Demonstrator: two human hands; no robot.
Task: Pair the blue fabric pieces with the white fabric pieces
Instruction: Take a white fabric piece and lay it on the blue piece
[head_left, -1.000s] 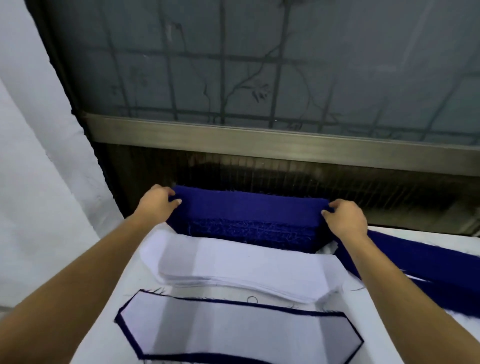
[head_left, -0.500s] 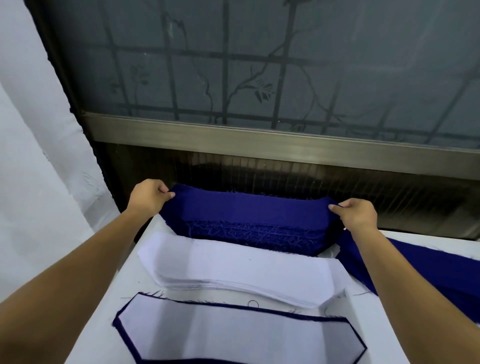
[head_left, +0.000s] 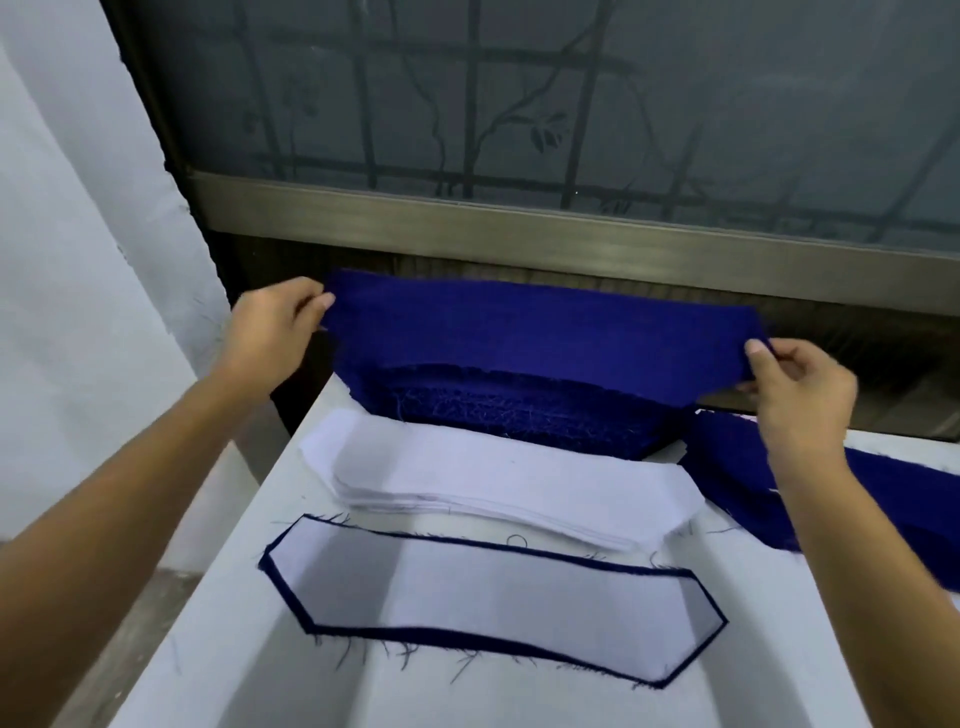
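The thin, dark blue fabric piece with slanted ends (head_left: 540, 332) is up in the air, just above the thick stack of blue fabric pieces (head_left: 519, 410) at the back of the white desk (head_left: 234, 623). The left hand (head_left: 270, 332) pinches its left end and the right hand (head_left: 800, 395) pinches its right end, so each grip is closed on the cloth. The piece looks very light, soft and floppy. The blue cloth edges look frayed, so loose threads may catch. Holding it by both ends, as now, looks like the best way to keep it flat and spread out. Right in front of the blue stack lies a stack of white fabric pieces in the same shape (head_left: 493, 478). Nearer the person, a white piece on top of a blue piece (head_left: 493, 597) lies flat, and it looks like a done pair. I think the held piece needs a white one next.
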